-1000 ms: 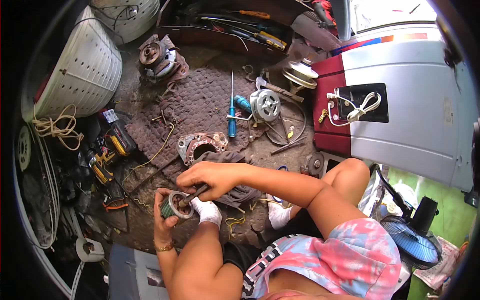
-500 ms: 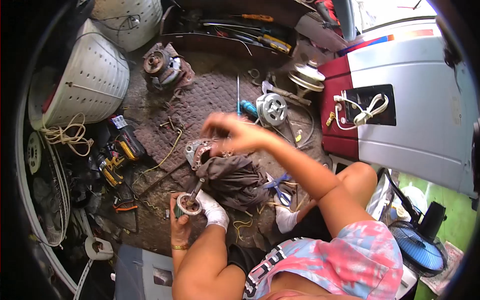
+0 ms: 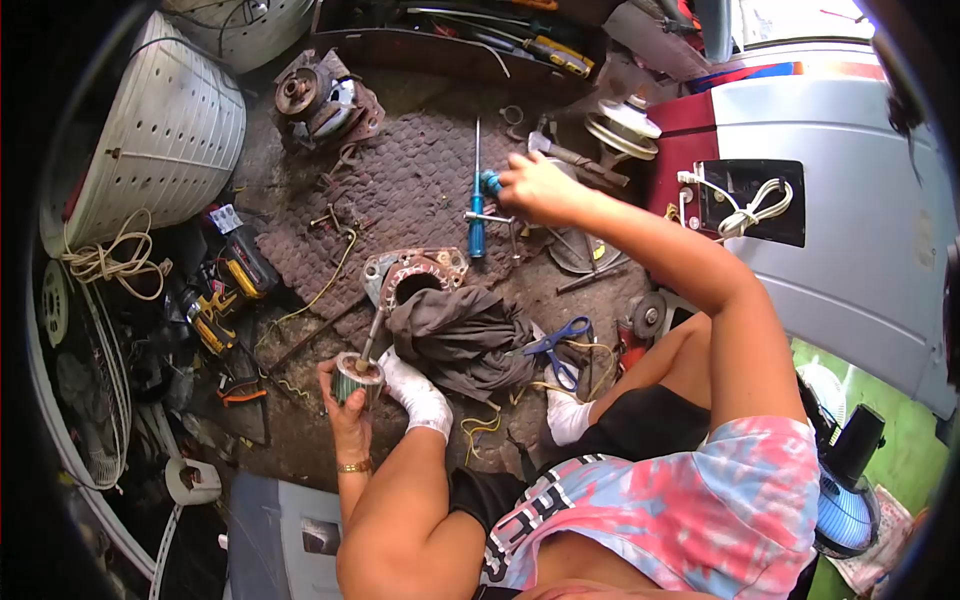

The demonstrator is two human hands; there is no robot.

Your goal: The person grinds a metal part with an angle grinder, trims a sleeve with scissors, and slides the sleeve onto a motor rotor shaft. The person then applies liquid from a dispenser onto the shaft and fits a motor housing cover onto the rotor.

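The left hand (image 3: 346, 412) grips the metal cylinder (image 3: 357, 378) around its side, beside the socked foot (image 3: 418, 396). Expect a rigid, dense, possibly greasy part; support the body, not the shaft (image 3: 376, 333). The right hand (image 3: 540, 190) meets the blue handle (image 3: 490, 182); closure cannot be determined.

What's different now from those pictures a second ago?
The right hand let go of the metal shaft and moved forward and to the right, up to the teal handle; whether it grips that is hard to tell. The left hand still holds the green cylinder with the shaft sticking out. The long blue screwdriver stayed put.
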